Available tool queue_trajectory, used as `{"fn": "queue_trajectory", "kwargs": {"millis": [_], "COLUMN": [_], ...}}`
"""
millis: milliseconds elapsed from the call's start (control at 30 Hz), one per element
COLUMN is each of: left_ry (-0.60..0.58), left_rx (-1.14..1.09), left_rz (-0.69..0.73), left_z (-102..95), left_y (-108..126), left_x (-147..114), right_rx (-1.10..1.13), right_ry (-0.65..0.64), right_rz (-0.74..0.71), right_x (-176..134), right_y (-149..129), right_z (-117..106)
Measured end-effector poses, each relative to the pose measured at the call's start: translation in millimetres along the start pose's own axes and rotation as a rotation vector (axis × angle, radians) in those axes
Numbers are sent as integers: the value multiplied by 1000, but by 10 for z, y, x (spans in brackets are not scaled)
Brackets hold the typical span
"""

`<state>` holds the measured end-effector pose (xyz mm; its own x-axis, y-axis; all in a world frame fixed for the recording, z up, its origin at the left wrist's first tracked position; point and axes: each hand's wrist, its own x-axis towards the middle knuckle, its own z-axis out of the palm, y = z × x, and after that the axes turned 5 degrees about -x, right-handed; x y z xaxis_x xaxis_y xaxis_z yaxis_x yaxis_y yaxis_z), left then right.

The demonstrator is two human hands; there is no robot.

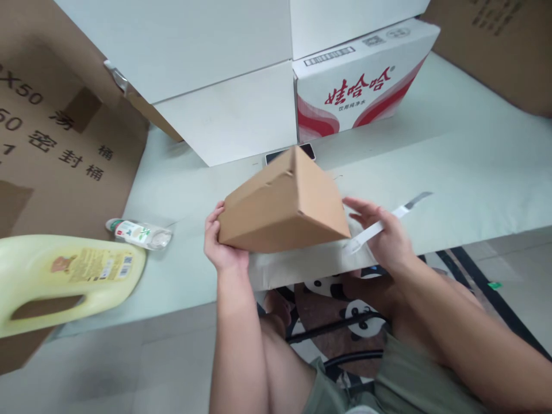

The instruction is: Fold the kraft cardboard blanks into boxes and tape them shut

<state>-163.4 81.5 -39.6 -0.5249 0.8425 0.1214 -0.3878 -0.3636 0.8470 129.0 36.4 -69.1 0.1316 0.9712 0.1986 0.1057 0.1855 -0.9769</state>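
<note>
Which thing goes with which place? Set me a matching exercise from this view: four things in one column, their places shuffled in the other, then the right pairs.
Things
1. Small brown cardboard box
2. White-handled knife with a metal blade
3. Clear plastic bottle with a white label
4. White cardboard carton with red lettering

Places
A. Lying just beyond the pale yellow plastic jug
B. In the left hand
C. Beside a plain white box
D. In the right hand

Pairs: 1-B, 2-D, 3-A, 4-C
</note>
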Motion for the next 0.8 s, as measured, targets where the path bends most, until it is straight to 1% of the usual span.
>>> {"fn": "queue_trajectory", "kwargs": {"millis": [67, 100, 133, 167, 233, 300, 367, 467, 533, 567, 667, 700, 733, 767, 800], "left_ry": [112, 152, 173, 171, 112, 35, -12, -97, -231, -336, -748, -871, -966, -1014, -994], "left_rx": [-57, -56, -38, -4, 80, 157, 224, 331, 383, 414, 558, 622, 688, 753, 814], "left_rz": [-131, -214, -305, -388, -484, -500, -497, -574, -688, -773, -1028, -1091, -1124, -1115, -1052], "left_z": [34, 62, 95, 129, 190, 219, 208, 157, 135, 132, 146, 150, 151, 147, 137], "left_y": [-48, -78, -109, -139, -187, -216, -230, -228, -202, -180, -97, -75, -61, -57, -63], "left_x": [3, -13, -39, -71, -141, -199, -234, -264, -297, -321, -409, -432, -446, -449, -440], "right_rx": [-33, -45, -59, -72, -84, -71, -57, -60, -62, -58, -48, -53, -69, -94, -121], "right_ry": [-195, -270, -324, -360, -386, -372, -347, -302, -249, -202, -46, -20, -25, -57, -106], "right_rz": [4, -17, -50, -90, -166, -218, -239, -255, -282, -305, -393, -420, -444, -467, -494], "right_x": [-66, -103, -135, -160, -183, -180, -169, -156, -148, -142, -119, -113, -108, -105, -104], "right_y": [-24, -55, -92, -131, -191, -210, -193, -169, -191, -216, -309, -337, -360, -377, -390], "right_z": [59, 88, 113, 131, 144, 134, 116, 84, 56, 38, -12, -21, -22, -15, 1]}}
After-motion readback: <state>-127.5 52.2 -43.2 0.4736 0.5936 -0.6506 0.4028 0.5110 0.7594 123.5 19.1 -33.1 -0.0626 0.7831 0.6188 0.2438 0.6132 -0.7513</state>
